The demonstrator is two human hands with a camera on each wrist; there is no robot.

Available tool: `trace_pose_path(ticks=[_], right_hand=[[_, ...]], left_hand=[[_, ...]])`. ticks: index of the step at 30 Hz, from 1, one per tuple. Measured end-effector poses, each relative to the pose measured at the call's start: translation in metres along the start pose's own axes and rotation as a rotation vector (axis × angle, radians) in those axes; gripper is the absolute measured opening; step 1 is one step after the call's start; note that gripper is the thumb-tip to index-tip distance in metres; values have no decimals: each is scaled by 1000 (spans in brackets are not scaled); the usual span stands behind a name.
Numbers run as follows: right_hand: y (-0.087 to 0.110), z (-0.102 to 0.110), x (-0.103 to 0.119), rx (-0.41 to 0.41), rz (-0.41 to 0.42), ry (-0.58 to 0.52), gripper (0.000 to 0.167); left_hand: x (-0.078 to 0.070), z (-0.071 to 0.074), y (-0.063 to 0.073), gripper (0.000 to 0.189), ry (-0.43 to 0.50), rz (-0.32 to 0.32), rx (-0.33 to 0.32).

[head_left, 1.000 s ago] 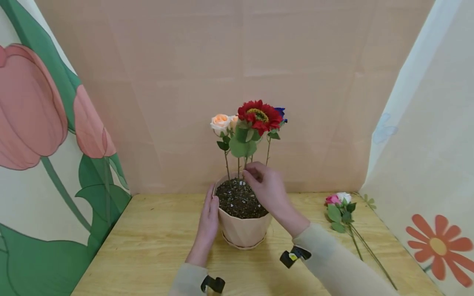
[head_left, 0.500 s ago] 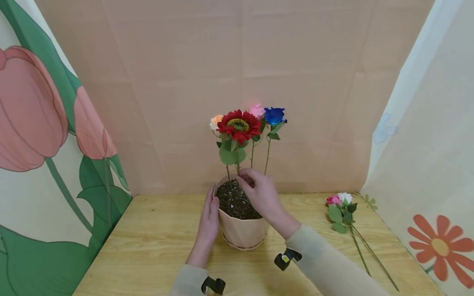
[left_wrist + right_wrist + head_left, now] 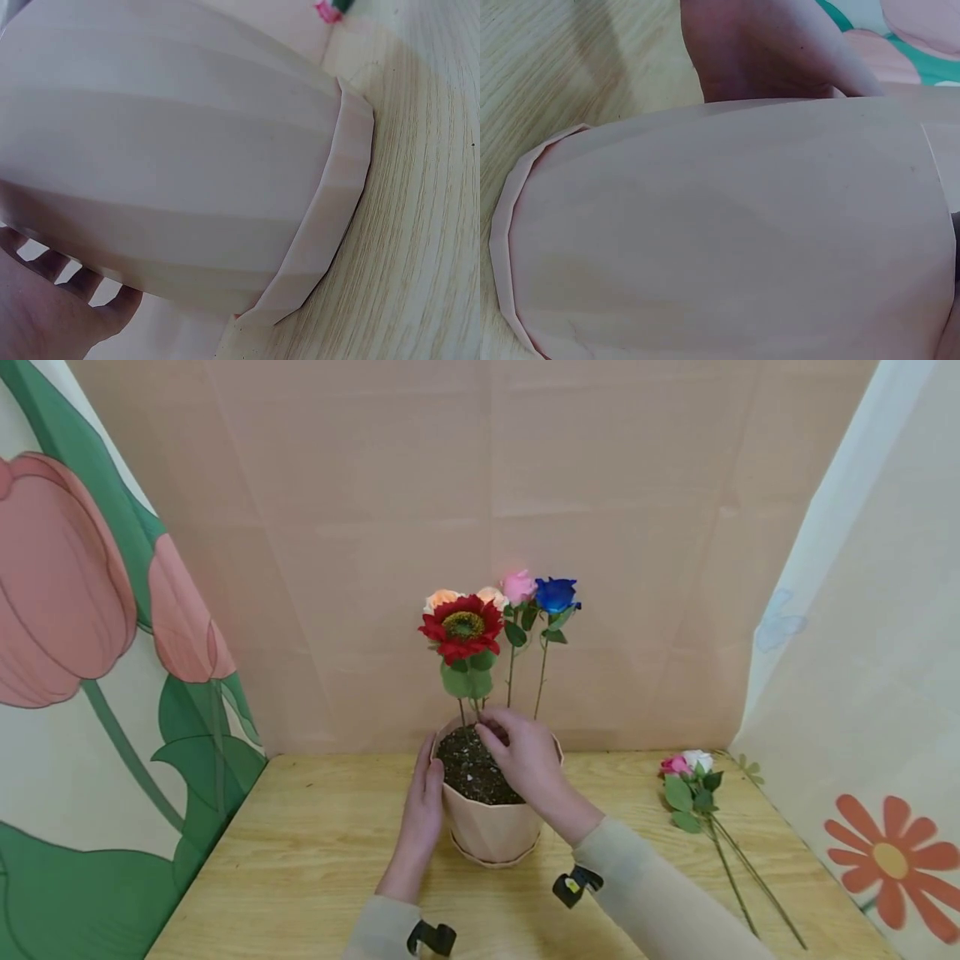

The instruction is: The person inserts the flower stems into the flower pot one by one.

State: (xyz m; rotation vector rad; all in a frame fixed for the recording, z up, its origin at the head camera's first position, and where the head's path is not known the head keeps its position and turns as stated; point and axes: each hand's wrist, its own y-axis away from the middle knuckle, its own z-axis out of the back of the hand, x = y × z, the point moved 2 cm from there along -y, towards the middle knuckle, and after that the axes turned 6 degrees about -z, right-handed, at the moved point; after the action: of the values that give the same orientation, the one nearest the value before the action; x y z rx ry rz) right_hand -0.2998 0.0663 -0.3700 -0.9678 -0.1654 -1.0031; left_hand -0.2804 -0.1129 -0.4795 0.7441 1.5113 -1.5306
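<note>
My right hand (image 3: 525,756) pinches the stem of a red sunflower (image 3: 462,628) low down, close over the dark soil (image 3: 476,768) in a pale pink faceted flowerpot (image 3: 491,831). Against the pot's left side rests my left hand (image 3: 423,806), fingers extended along the wall near the rim. The left wrist view shows that hand (image 3: 49,307) with its fingertips at the pot wall (image 3: 165,142). Around the sunflower stand a blue rose (image 3: 556,596), a pink rose (image 3: 517,586) and peach roses (image 3: 442,599), stems in the soil. The sunflower stem's lower end is hidden.
A saucer (image 3: 330,202) sits under the pot on the wooden table (image 3: 322,852). To the right lie a deep pink rose (image 3: 676,766) and a white rose (image 3: 697,760), their stems pointing toward the front. A pinkish backdrop (image 3: 360,568) hangs behind the table.
My right hand has moved left and slightly down with the red sunflower, whose head now stands in front of the peach roses. The pink and blue roses have come into view. My left hand stays put.
</note>
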Motion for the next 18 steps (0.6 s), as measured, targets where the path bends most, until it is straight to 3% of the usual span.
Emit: trace_pose_path(ticks=[18], right_hand=[[-4, -3, -5, 50, 3, 107, 6]], left_hand=[[-3, 1, 1, 55, -2, 4, 4]])
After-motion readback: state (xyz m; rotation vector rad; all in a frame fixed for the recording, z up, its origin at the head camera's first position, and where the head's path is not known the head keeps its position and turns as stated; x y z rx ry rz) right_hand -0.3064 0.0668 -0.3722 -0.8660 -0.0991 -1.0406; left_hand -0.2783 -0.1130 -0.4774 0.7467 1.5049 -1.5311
